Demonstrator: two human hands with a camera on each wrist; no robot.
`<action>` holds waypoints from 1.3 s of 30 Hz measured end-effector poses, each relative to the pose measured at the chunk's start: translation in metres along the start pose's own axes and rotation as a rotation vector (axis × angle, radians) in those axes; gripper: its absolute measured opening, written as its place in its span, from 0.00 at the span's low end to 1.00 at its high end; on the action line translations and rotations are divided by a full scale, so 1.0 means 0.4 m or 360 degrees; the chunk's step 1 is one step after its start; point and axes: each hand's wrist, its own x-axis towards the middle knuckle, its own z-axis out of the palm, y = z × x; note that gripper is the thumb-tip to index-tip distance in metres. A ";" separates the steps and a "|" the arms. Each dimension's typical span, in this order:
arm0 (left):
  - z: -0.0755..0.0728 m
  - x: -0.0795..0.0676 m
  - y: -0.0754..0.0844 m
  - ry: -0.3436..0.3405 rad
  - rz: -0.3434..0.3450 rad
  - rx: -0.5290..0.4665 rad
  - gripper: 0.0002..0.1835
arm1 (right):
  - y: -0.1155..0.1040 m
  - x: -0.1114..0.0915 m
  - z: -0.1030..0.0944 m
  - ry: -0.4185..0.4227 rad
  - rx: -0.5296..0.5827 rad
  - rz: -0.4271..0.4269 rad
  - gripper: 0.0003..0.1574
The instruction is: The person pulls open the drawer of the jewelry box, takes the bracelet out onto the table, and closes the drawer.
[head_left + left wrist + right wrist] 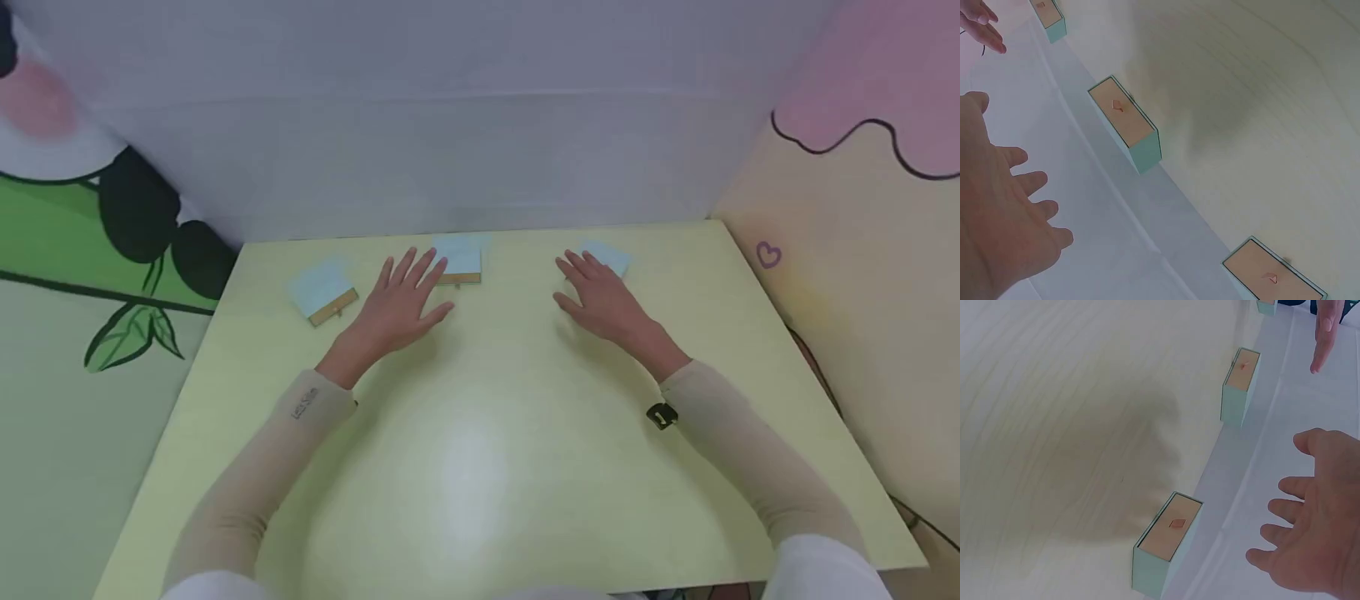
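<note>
Three small light-blue drawer boxes with brown fronts and little pull tabs stand along the far side of the table. The left box point(322, 287) is turned at an angle, while the middle box point(459, 260) faces straight forward. Fingers spread, my left hand point(397, 308) is held between those two, its fingertips overlapping the middle one in the head view. My right hand point(600, 302), palm down with fingers extended, partly hides the right box point(611, 257). That box's brown front point(1171, 526) shows in the right wrist view. Both hands hold nothing.
The pale yellow table point(465, 467) meets a plain light wall point(465, 150) at the back. Painted side walls flank it, and a dark cable point(817, 375) runs along the right edge. A small black device point(662, 415) is at the right wrist.
</note>
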 end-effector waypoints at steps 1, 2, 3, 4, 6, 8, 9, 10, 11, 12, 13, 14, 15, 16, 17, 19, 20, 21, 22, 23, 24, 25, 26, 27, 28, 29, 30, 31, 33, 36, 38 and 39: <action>-0.003 -0.017 -0.012 0.0002 -0.0032 0.0012 0.43 | -0.018 0.015 0.003 -0.0013 0.0005 -0.0036 0.42; -0.007 -0.034 -0.022 0.0005 -0.0067 0.0019 0.43 | -0.032 0.030 0.007 -0.0021 -0.0001 -0.0069 0.42; -0.011 -0.048 -0.032 0.0006 -0.0097 0.0023 0.42 | -0.044 0.043 0.009 -0.0026 0.0002 -0.0100 0.42; -0.014 -0.058 -0.040 0.0009 -0.0117 0.0026 0.42 | -0.053 0.053 0.011 -0.0033 0.0008 -0.0124 0.42; -0.016 -0.063 -0.051 0.0018 -0.0121 0.0036 0.42 | -0.059 0.062 0.014 -0.0030 -0.0008 -0.0139 0.42; -0.015 -0.053 -0.051 0.0027 -0.0075 0.0028 0.43 | -0.053 0.055 0.013 -0.0016 -0.0033 -0.0104 0.42; -0.015 -0.046 -0.050 0.0029 -0.0052 0.0022 0.43 | -0.049 0.050 0.011 -0.0008 -0.0033 -0.0088 0.42; -0.014 -0.039 -0.047 0.0030 -0.0031 0.0019 0.43 | -0.044 0.044 0.009 -0.0004 -0.0036 -0.0073 0.41; -0.013 -0.032 -0.044 0.0031 -0.0016 0.0017 0.43 | -0.039 0.039 0.008 0.0002 -0.0041 -0.0059 0.41; -0.013 -0.027 -0.042 0.0027 -0.0010 0.0020 0.43 | -0.036 0.033 0.007 0.0005 -0.0037 -0.0051 0.42; -0.014 -0.025 -0.041 0.0024 -0.0010 0.0023 0.43 | -0.033 0.030 0.007 0.0004 -0.0033 -0.0051 0.42; -0.015 -0.024 -0.041 0.0017 -0.0021 0.0032 0.43 | -0.033 0.028 0.008 0.0001 -0.0014 -0.0055 0.42; -0.016 -0.026 -0.043 0.0006 -0.0039 0.0045 0.43 | -0.033 0.029 0.011 0.0000 -0.0002 -0.0064 0.42; -0.017 -0.029 -0.047 0.0001 -0.0058 0.0062 0.43 | -0.036 0.030 0.013 -0.0003 0.0012 -0.0076 0.42; -0.018 -0.034 -0.053 -0.0009 -0.0078 0.0077 0.43 | -0.039 0.034 0.018 -0.0003 0.0020 -0.0087 0.42; -0.022 -0.048 -0.063 -0.0024 -0.0112 0.0092 0.42 | -0.049 0.041 0.023 -0.0009 0.0040 -0.0108 0.42; -0.024 -0.055 -0.069 -0.0032 -0.0126 0.0095 0.42 | -0.055 0.044 0.026 -0.0011 0.0044 -0.0111 0.42; -0.026 -0.062 -0.073 -0.0033 -0.0136 0.0091 0.42 | -0.061 0.047 0.027 -0.0014 0.0043 -0.0114 0.42; -0.029 -0.069 -0.078 -0.0032 -0.0143 0.0081 0.42 | -0.066 0.049 0.029 -0.0018 0.0041 -0.0119 0.42; -0.030 -0.075 -0.083 -0.0036 -0.0151 0.0070 0.42 | -0.072 0.051 0.029 -0.0024 0.0036 -0.0120 0.42; -0.032 -0.081 -0.086 -0.0033 -0.0160 0.0065 0.42 | -0.077 0.052 0.030 -0.0032 0.0030 -0.0121 0.42; -0.034 -0.088 -0.093 -0.0031 -0.0168 0.0069 0.42 | -0.083 0.056 0.032 -0.0033 0.0025 -0.0124 0.42; -0.035 -0.094 -0.100 -0.0029 -0.0176 0.0069 0.42 | -0.089 0.058 0.034 -0.0035 0.0021 -0.0127 0.42; -0.035 -0.099 -0.106 -0.0027 -0.0186 0.0077 0.42 | -0.095 0.061 0.036 -0.0038 0.0016 -0.0136 0.42; -0.035 -0.106 -0.113 -0.0028 -0.0196 0.0082 0.42 | -0.101 0.065 0.038 -0.0040 0.0012 -0.0144 0.42; -0.034 -0.113 -0.121 -0.0027 -0.0207 0.0089 0.42 | -0.107 0.067 0.041 -0.0043 0.0018 -0.0149 0.42; -0.033 -0.121 -0.128 -0.0022 -0.0216 0.0092 0.42 | -0.114 0.070 0.043 -0.0042 0.0024 -0.0156 0.42; -0.031 -0.129 -0.135 -0.0021 -0.0227 0.0087 0.42 | -0.120 0.073 0.045 -0.0040 0.0033 -0.0165 0.42; -0.028 -0.150 -0.150 -0.0019 -0.0255 0.0068 0.42 | -0.134 0.079 0.049 -0.0043 0.0048 -0.0188 0.42; -0.026 -0.187 -0.171 -0.0023 -0.0309 0.0034 0.42 | -0.156 0.089 0.060 -0.0056 0.0064 -0.0225 0.41; -0.028 -0.202 -0.178 -0.0024 -0.0329 0.0016 0.42 | -0.162 0.091 0.064 -0.0062 0.0059 -0.0236 0.41; -0.029 -0.207 -0.182 -0.0023 -0.0332 0.0011 0.42 | -0.165 0.092 0.067 -0.0065 0.0052 -0.0239 0.41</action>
